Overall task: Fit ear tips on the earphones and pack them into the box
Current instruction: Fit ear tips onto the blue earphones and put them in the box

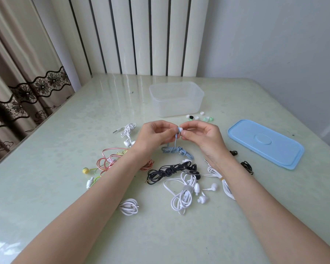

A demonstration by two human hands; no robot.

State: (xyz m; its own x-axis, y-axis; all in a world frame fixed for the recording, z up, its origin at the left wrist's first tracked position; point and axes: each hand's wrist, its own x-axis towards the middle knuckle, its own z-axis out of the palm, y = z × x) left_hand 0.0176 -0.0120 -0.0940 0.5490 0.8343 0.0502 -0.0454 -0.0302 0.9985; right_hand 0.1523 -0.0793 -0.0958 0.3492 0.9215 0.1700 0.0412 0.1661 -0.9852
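Both hands meet above mid-tabletop [46,187]: the left hand [152,136] pinches the blue earphone [178,130], its cord hanging to a coil below, and the right hand [202,135] pinches the white ear tip on it. Beyond stands the clear box [176,99], loose ear tips [197,117] beside it; the blue lid [265,143] lies near the right edge

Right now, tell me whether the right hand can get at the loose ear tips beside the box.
Probably yes: the ear tips lie in the open just beyond the right hand, but it is pinching the blue earbud.
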